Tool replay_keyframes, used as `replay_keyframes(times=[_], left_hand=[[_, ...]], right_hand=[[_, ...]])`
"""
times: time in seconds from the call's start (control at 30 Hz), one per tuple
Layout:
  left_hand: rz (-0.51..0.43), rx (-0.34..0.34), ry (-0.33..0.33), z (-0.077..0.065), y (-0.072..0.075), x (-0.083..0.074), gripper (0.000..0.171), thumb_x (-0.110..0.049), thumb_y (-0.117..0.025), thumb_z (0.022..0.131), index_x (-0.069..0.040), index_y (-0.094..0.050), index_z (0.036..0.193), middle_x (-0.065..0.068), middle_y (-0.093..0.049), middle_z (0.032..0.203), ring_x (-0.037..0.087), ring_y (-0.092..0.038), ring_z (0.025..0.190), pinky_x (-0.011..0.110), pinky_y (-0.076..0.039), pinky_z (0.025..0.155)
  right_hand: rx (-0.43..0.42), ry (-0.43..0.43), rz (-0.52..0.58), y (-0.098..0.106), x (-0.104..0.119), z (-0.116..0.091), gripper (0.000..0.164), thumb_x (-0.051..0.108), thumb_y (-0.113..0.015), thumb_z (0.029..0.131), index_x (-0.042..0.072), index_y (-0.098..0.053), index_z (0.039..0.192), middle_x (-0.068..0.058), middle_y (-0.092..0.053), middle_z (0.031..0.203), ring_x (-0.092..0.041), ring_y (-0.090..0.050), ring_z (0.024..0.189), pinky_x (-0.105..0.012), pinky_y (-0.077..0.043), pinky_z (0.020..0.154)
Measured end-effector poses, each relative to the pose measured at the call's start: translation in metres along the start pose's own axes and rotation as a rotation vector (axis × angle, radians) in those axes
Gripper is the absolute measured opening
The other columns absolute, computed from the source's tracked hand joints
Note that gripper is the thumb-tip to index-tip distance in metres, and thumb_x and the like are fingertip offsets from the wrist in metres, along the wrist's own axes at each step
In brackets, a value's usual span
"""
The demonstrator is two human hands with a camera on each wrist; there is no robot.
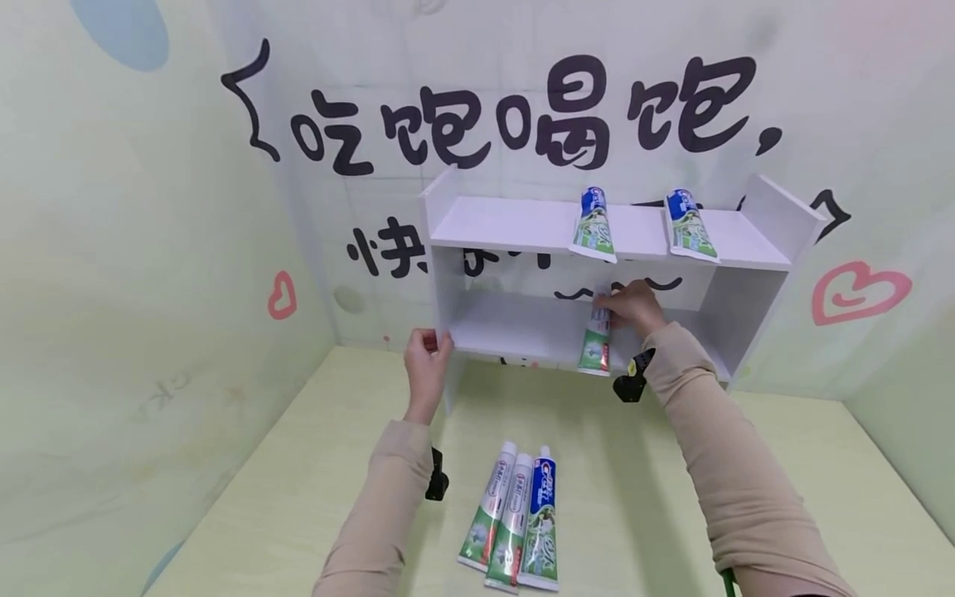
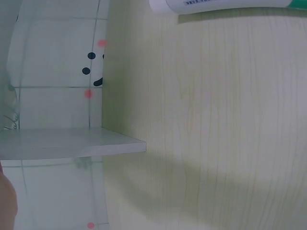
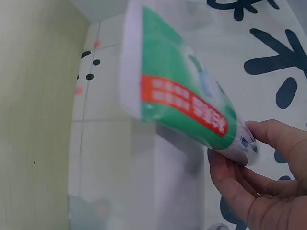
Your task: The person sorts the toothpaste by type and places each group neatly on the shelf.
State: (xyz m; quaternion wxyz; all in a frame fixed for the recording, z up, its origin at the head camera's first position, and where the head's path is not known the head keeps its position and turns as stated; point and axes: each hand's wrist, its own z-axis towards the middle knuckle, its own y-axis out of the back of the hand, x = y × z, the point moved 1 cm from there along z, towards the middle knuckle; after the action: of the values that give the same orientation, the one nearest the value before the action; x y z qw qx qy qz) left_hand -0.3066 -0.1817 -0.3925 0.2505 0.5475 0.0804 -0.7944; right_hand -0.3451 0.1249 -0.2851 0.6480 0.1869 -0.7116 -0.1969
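Observation:
My right hand (image 1: 634, 305) holds a white and green toothpaste tube (image 1: 595, 344) over the lower board of a white two-tier shelf (image 1: 515, 319). In the right wrist view, the thumb and fingers (image 3: 271, 134) pinch the tube near its narrow end, with the wide flat end towards the camera. At the shelf's left side panel, my left hand (image 1: 427, 365) grips the front edge with curled fingers; only a sliver of it shows in the left wrist view. Two blue and green toothpaste tubes (image 1: 594, 225) (image 1: 690, 225) lie on the upper board, flat ends forward.
On the pale wood-grain table (image 1: 298, 514), two white and green tubes (image 1: 488, 506) (image 1: 511, 526) lie beside a blue and green tube (image 1: 542, 522), caps towards the shelf. Behind the shelf stands a wall (image 1: 485, 50) with black lettering. Side walls flank the table.

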Motion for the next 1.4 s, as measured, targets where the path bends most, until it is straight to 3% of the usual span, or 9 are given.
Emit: replay_keyframes(times=[0.23,0.53,0.73,0.77,0.9,1.0,1.1,1.3,1.4], left_hand=[[-0.002,0.013,0.013,-0.006,-0.001,0.001,0.025,-0.017,-0.058,0.085,0.003,-0.052,0.099,0.017,-0.058,0.095,0.026,-0.056,0.089,0.034,-0.05,0.078],[0.01,0.002,0.003,-0.005,-0.001,-0.002,0.024,-0.018,-0.057,0.086,0.002,-0.053,0.099,0.017,-0.059,0.095,0.026,-0.056,0.089,0.035,-0.051,0.078],[0.011,-0.008,-0.002,-0.003,0.001,-0.002,0.023,-0.017,-0.057,0.086,0.003,-0.052,0.097,0.018,-0.059,0.094,0.027,-0.056,0.087,0.035,-0.05,0.077],[0.013,-0.009,-0.002,-0.003,0.001,-0.002,0.023,-0.016,-0.058,0.085,0.003,-0.052,0.097,0.018,-0.059,0.093,0.027,-0.056,0.087,0.035,-0.05,0.077],[0.02,-0.009,-0.001,-0.002,0.002,-0.003,0.024,-0.016,-0.058,0.085,0.003,-0.052,0.098,0.018,-0.059,0.094,0.027,-0.057,0.088,0.035,-0.051,0.077],[0.026,-0.002,0.001,-0.003,0.001,-0.003,0.024,-0.016,-0.057,0.086,0.003,-0.052,0.098,0.017,-0.059,0.094,0.026,-0.057,0.088,0.034,-0.051,0.077],[0.022,0.004,0.0,-0.003,0.001,-0.004,0.024,-0.017,-0.057,0.086,0.002,-0.052,0.099,0.016,-0.058,0.095,0.025,-0.056,0.088,0.033,-0.05,0.076],[0.011,0.01,0.0,-0.001,-0.001,-0.001,0.025,-0.018,-0.057,0.086,0.002,-0.052,0.1,0.017,-0.058,0.096,0.025,-0.056,0.088,0.034,-0.05,0.078],[0.016,0.016,0.007,0.0,0.0,-0.001,0.025,-0.017,-0.057,0.086,0.003,-0.052,0.101,0.017,-0.058,0.097,0.026,-0.056,0.089,0.035,-0.051,0.079]], right_hand=[[0.036,0.018,-0.053,-0.003,-0.03,0.031,0.051,0.028,-0.07,0.076,-0.012,-0.052,0.103,-0.014,-0.061,0.082,-0.017,-0.06,0.061,-0.028,-0.05,0.062],[-0.013,-0.015,-0.101,-0.005,-0.009,0.002,0.053,0.022,-0.06,0.082,-0.013,-0.043,0.117,-0.016,-0.053,0.096,-0.013,-0.053,0.067,-0.02,-0.044,0.06],[-0.021,0.011,-0.065,-0.005,-0.008,-0.002,0.056,0.023,-0.059,0.083,-0.014,-0.04,0.121,-0.017,-0.049,0.107,-0.02,-0.05,0.085,-0.027,-0.043,0.075],[-0.025,0.015,-0.061,-0.004,-0.007,-0.004,0.055,0.023,-0.06,0.083,-0.014,-0.042,0.119,-0.017,-0.05,0.105,-0.02,-0.051,0.085,-0.027,-0.043,0.076],[-0.057,0.051,-0.069,0.003,-0.002,-0.01,0.028,0.024,-0.061,0.082,-0.002,-0.053,0.076,-0.007,-0.054,0.079,-0.015,-0.052,0.07,-0.027,-0.045,0.068],[-0.057,0.084,-0.053,0.012,0.003,-0.014,0.039,0.023,-0.061,0.082,0.014,-0.04,0.05,0.003,-0.046,0.054,-0.011,-0.045,0.054,-0.025,-0.041,0.063],[-0.038,0.109,-0.028,0.019,0.01,-0.018,0.041,0.022,-0.061,0.082,0.018,-0.041,0.046,0.008,-0.042,0.045,-0.011,-0.042,0.05,-0.026,-0.037,0.064],[-0.018,0.093,-0.021,0.025,0.019,-0.028,0.022,0.026,-0.062,0.083,0.009,-0.055,0.071,0.01,-0.05,0.055,-0.01,-0.049,0.06,-0.031,-0.041,0.075],[-0.008,0.083,-0.03,0.024,0.022,-0.032,0.03,0.029,-0.061,0.084,0.001,-0.06,0.094,0.008,-0.056,0.065,-0.01,-0.053,0.068,-0.035,-0.043,0.085]])
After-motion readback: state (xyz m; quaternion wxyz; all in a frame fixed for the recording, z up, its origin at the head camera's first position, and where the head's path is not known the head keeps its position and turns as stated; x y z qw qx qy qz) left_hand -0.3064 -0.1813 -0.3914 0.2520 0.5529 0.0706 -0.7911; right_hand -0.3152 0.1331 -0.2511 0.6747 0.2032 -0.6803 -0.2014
